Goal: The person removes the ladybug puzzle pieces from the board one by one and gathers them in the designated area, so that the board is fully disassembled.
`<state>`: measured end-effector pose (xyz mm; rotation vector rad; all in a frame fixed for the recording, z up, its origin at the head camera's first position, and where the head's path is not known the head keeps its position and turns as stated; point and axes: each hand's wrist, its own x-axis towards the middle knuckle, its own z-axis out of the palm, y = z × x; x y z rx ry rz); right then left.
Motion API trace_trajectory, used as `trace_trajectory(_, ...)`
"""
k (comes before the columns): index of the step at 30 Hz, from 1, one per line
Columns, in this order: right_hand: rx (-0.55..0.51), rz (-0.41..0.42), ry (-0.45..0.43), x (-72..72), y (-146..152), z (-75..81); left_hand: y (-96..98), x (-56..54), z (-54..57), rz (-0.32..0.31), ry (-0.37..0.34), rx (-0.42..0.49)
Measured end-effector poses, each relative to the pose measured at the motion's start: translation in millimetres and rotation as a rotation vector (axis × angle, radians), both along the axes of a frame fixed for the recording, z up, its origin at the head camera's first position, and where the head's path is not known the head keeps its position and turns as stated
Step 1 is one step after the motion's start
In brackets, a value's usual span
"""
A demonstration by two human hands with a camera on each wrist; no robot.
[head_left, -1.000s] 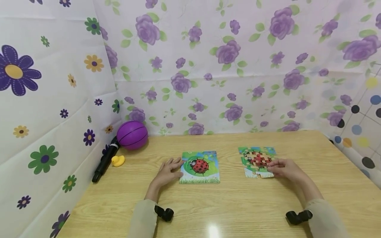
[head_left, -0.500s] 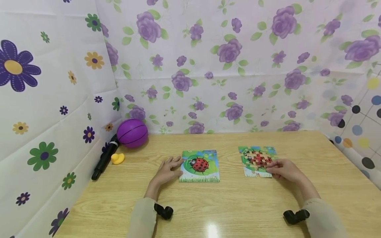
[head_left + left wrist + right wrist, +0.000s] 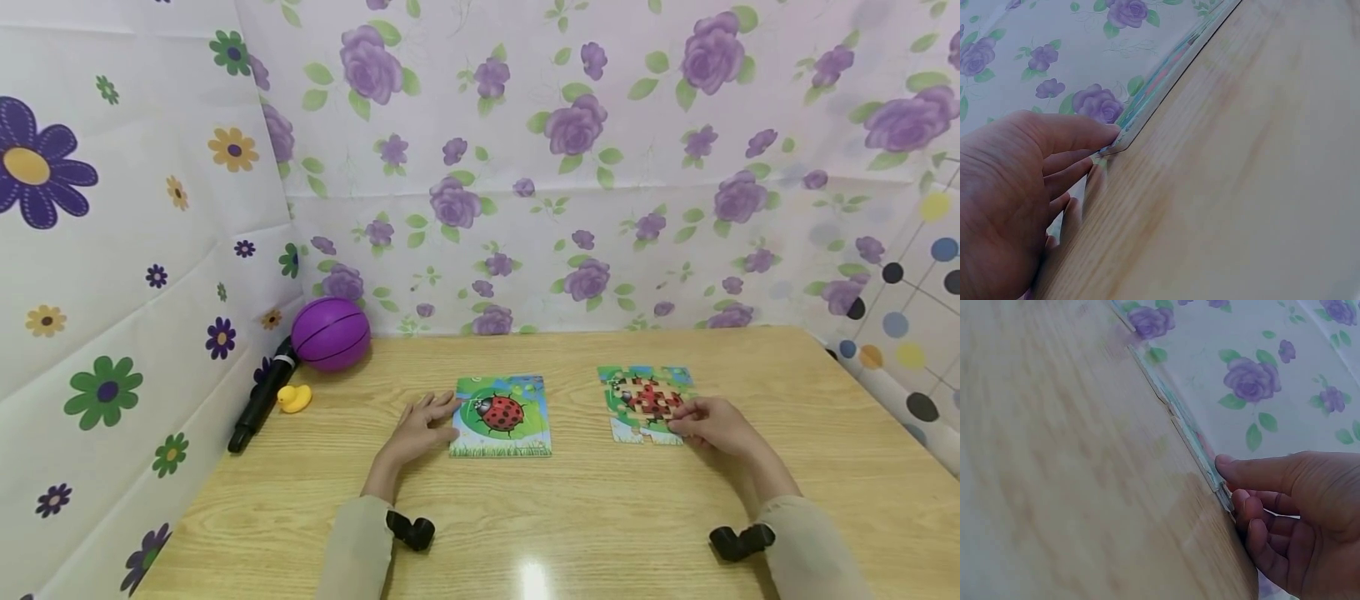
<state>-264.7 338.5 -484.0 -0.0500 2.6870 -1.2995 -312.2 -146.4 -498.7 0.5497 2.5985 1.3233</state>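
A square ladybug picture puzzle (image 3: pixel 501 417) lies flat and whole at the middle of the table. My left hand (image 3: pixel 415 430) rests at its left edge, fingers loosely extended, the thumb touching the near corner in the left wrist view. To the right lies a second ladybug puzzle (image 3: pixel 628 407) with gaps between its pieces, where wood shows through. At its right edge my right hand (image 3: pixel 716 423) bends its thumb and fingers around a puzzle piece (image 3: pixel 1225 500) near the lower right corner. The fingers partly hide that piece.
A purple ball (image 3: pixel 331 334), a black stick-like tube (image 3: pixel 262 400) and a yellow rubber duck (image 3: pixel 295 398) are at the left of the wooden table (image 3: pixel 480 517). Flowered cloth (image 3: pixel 480 225) hangs behind the table and along its left side.
The lower right puzzle piece, tilted before, now sits straighter against its neighbours. My right hand has shifted slightly left with it. The left hand stays at the whole puzzle's edge.
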Motion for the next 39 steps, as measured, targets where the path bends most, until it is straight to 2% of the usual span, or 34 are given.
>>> trace_trajectory(4,-0.008,-0.025,0.020,1.3,-8,5.4,0.5,0.0,0.5,-0.004,0.008,-0.008)
trace_trajectory(8,-0.026,-0.020,0.066,-0.5,-29,12.3,0.6,1.4,2.4,-0.005,0.007,-0.008)
trace_trajectory(15,-0.077,0.087,0.112,-15.6,-85,15.1,-1.4,4.3,4.2,-0.020,0.043,0.028)
trace_trajectory(18,-0.099,0.118,0.103,-22.5,-112,13.9,-1.5,6.0,4.4,-0.028,0.059,0.050)
trace_trajectory(25,-0.126,0.232,0.076,-31.4,-165,8.2,0.4,3.6,3.3,-0.004,0.018,0.005)
trace_trajectory(34,-0.138,0.268,0.042,-32.7,-186,-3.4,1.4,3.3,4.4,0.002,0.006,0.002)
trace_trajectory(39,-0.080,0.276,0.037,-34.9,-187,-6.4,1.0,2.6,5.0,0.008,0.004,-0.004)
